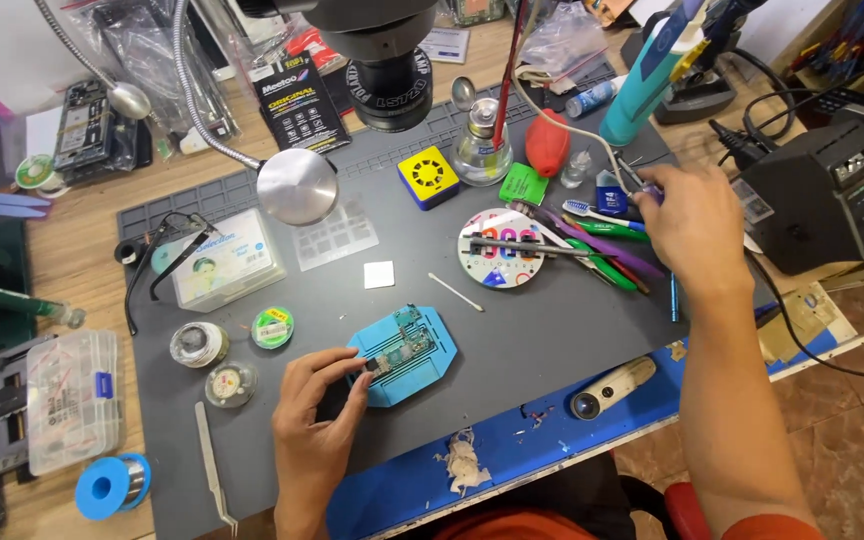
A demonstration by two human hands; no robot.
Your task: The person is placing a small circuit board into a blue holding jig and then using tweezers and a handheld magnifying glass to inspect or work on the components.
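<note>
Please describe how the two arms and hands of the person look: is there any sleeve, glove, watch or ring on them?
Both arms are bare up to the frame edge. The left hand and the right hand wear no gloves, and no watch or ring is visible. Only some orange-red clothing shows at the bottom edge.

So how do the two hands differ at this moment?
The left hand sits close to the body, fingertips on the circuit board in the blue holder; the right hand reaches far out over the tools beside the round dish. The left hand presses flat on its work; the right hand is raised, pinching a thin tool. Both are bare and over the grey mat.
</note>
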